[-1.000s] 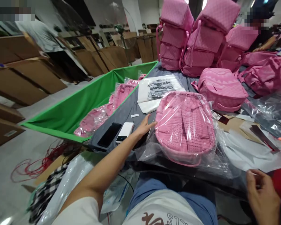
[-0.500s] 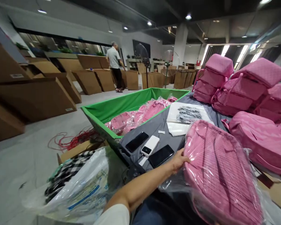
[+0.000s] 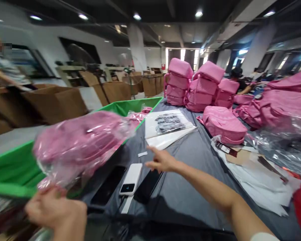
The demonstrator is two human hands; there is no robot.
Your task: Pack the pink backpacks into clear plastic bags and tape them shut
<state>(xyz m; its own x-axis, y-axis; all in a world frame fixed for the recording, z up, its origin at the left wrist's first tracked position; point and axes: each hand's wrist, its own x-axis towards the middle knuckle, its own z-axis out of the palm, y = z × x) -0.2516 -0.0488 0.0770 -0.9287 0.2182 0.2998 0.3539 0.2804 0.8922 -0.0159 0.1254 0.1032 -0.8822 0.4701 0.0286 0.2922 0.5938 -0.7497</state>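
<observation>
A pink backpack in a clear plastic bag [image 3: 82,140] hangs over the green-sided bin [image 3: 12,189], blurred by motion. My left hand [image 3: 55,207] is closed on the near end of its plastic. My right hand [image 3: 163,160] hovers over the grey-covered table, with its fingers apart and nothing in them. Below it lies a black phone [image 3: 147,187]. Beside that are a white power bank [image 3: 131,179] with a cable and another dark phone [image 3: 109,185]. A small white strip [image 3: 142,154] lies near my right fingertips.
Printed plastic bags [image 3: 169,124] lie flat on the table. Stacked pink backpacks [image 3: 203,87] stand behind, with a single backpack [image 3: 223,124] nearer. Papers [image 3: 256,177] and clear plastic [image 3: 286,147] spread right. A person [image 3: 5,67] stands at left among cardboard boxes [image 3: 57,103]; another person [image 3: 238,80] sits behind.
The bagged backpack has moved from the right of the table leftward over the bin. My right hand has come into view, empty. The view has turned right.
</observation>
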